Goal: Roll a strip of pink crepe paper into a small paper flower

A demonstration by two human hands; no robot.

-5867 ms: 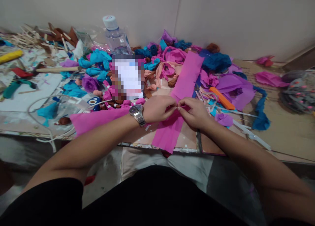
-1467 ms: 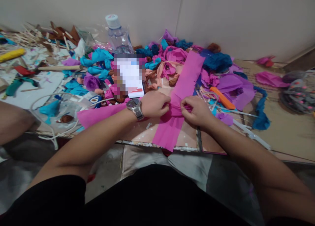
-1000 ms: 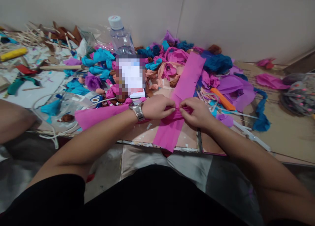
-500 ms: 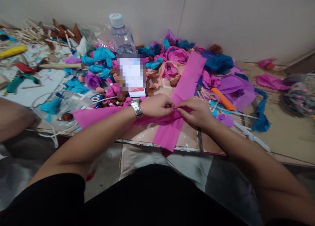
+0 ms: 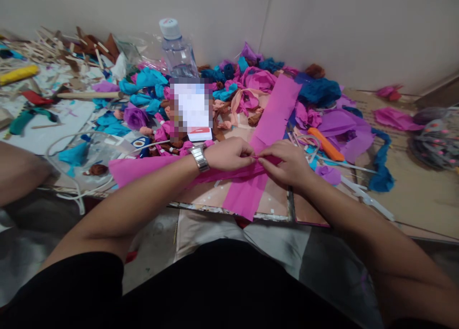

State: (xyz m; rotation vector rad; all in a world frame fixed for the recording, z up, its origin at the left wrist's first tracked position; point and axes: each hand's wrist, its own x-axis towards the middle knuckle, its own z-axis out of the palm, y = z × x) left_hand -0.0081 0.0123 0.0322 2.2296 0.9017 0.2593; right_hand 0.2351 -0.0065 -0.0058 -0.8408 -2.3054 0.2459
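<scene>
Two bare hands meet over a pink crepe paper strip (image 5: 276, 111). It runs as a long band from the heap of crumpled paper to the right of the water bottle (image 5: 178, 47) down toward the person, and ends at the near edge of the work board (image 5: 201, 205).

The left hand (image 5: 231, 154), with a metal wristwatch (image 5: 199, 158) on its wrist, has its fingers curled in, thumb and fingertips pressed on a gathered fold of the strip. The right hand (image 5: 287, 162) faces it with fingers likewise bunched, pinching the same fold. The two sets of fingertips touch or nearly touch at the pinch. Both hands sit well in front of the bottle and to its right.

A second pink band (image 5: 143, 169) spreads flat from the pinch out under the left forearm, in front of the bottle and slightly to its left. Whether it is a separate piece cannot be told.

In front of the bottle and a little to its left, a purple paper rose (image 5: 135, 117) lies among turquoise scraps (image 5: 145, 80). Farther to the bottle's right are dark blue crepe (image 5: 317, 91) and an orange-handled tool (image 5: 324, 145), the tool just beside the right hand. To the bottle's left, wooden sticks (image 5: 46, 47) are scattered along the wall. Another person's bare limb (image 5: 17, 171) shows far to the bottle's left, nearer the camera.
</scene>
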